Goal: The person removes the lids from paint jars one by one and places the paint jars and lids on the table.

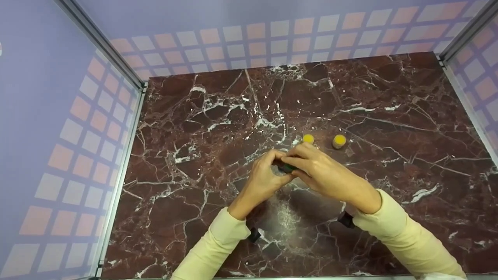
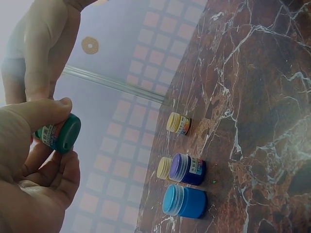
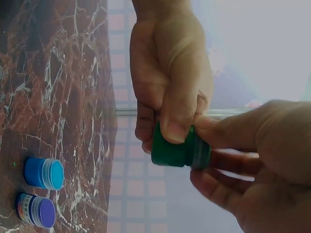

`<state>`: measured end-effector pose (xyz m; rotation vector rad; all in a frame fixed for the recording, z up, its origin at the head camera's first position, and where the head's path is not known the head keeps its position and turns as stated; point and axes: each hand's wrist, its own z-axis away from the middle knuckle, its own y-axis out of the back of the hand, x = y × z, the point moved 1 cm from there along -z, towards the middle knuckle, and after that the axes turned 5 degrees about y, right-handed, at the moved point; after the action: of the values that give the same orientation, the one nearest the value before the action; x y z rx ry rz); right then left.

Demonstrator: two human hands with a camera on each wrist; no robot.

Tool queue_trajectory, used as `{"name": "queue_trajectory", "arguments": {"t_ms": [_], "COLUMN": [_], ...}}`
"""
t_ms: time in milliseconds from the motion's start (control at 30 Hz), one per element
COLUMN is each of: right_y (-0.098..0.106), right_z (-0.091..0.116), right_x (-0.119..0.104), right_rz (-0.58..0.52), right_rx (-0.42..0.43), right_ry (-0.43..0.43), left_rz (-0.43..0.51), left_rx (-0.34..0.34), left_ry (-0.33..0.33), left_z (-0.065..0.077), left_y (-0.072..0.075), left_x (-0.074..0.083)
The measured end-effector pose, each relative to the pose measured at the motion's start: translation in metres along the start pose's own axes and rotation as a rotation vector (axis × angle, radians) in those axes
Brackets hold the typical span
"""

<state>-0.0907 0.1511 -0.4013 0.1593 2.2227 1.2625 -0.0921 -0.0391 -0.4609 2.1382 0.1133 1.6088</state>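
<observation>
A small green paint jar (image 3: 168, 151) is held up above the table between both hands. My left hand (image 1: 262, 177) grips the jar's body, thumb on its side. From the other end, my right hand (image 1: 325, 175) pinches around the ribbed lid end with thumb and fingers. The left wrist view shows the jar's green base and part of its printed label. In the head view the hands cover most of the jar.
Beyond the hands stand two yellow-topped jars (image 1: 339, 141). A purple jar (image 2: 193, 168) and a blue jar (image 2: 193, 202) stand upright nearby, hidden by the hands in the head view. The marbled table (image 1: 186, 217) meets tiled-pattern walls (image 1: 256, 35) at its back and sides.
</observation>
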Motion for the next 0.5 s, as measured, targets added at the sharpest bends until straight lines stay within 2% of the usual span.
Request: {"name": "queue_trajectory", "arguments": {"t_ms": [133,233,400,500], "right_y": [-0.0011,-0.0021,-0.0029,-0.0047], "right_z": [0.0007,0.0006,0.0005,0.0], "right_x": [0.0013,0.0017,0.0005,-0.0009], "right_rz": [-0.043,-0.05,0.038,0.107], "right_rx": [-0.013,0.021,0.146,0.191], "right_ry": [-0.003,-0.036,-0.107,-0.132], "left_rz": [0.005,0.015,0.014,0.008], "left_rx": [-0.007,-0.007,0.01,0.021], "left_ry": [0.011,0.005,-0.028,-0.041], "left_z": [0.0014,0.002,0.0016,0.0012], "left_y": [-0.0002,-0.0002,-0.0005,-0.0014], "left_x": [-0.0016,-0.0026,-0.0033,-0.0032]}}
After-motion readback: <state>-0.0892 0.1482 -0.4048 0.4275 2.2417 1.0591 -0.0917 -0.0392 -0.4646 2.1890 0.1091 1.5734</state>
